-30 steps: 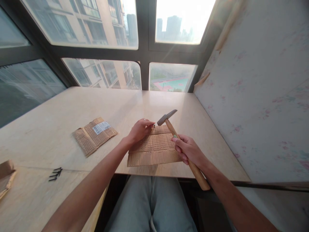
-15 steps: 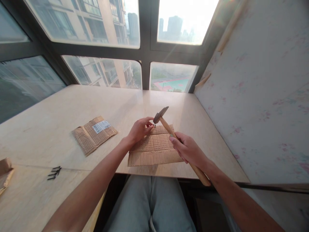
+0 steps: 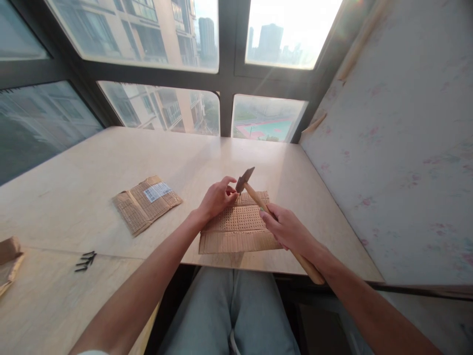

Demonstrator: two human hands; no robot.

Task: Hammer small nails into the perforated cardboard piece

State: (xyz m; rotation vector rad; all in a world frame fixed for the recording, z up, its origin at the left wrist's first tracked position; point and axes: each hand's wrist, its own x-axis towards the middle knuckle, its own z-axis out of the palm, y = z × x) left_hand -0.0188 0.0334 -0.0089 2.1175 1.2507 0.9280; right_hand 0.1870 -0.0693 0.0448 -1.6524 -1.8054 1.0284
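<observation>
My left hand (image 3: 219,198) rests at the far edge of a perforated cardboard piece (image 3: 242,219), thumb and fingers pinched around a small black screw or nail (image 3: 240,194). Most of that fastener is hidden by the fingers and the hammer. In my right hand (image 3: 290,228) is a hammer (image 3: 254,194) with a wooden handle, gripped around the middle. Its dark metal head is right at the top of the fastener, close by my left fingertips; whether they touch I cannot tell. Rows of small holes cover the middle of the cardboard.
A second perforated cardboard piece (image 3: 148,204) with a white label lies to the left. Several black screws or nails (image 3: 85,261) are grouped nearer the left front, and an open cardboard box (image 3: 10,261) is at the left edge. Windows and a papered wall (image 3: 388,148) border the table (image 3: 177,153).
The hammer head has come down a little, closer to the fastener in my left fingers. My left hand keeps its pinch at the cardboard's far edge. The view has shifted slightly.
</observation>
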